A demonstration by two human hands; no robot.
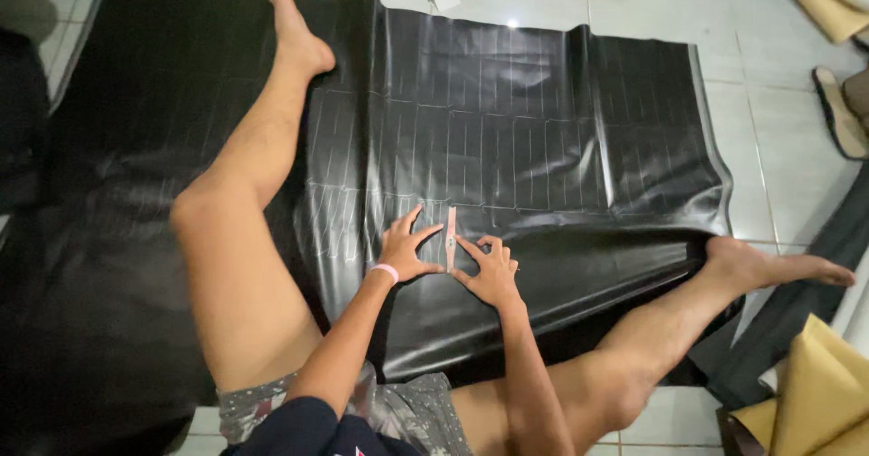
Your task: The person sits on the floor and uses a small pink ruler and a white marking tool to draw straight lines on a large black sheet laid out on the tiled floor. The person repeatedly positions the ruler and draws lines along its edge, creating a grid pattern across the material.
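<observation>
Both hands flat, fingers spread wide: left hand (405, 250) & right hand (489, 270) press either side of narrow pinkish template strip (451, 237), upright on black leather sheet (543, 130) w/ chalk lines, probably tracing marks.

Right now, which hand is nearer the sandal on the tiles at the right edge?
Right. The right hand presses the narrow template strip from the side facing the sandal; the left hand sits beyond the strip, farther away.
</observation>
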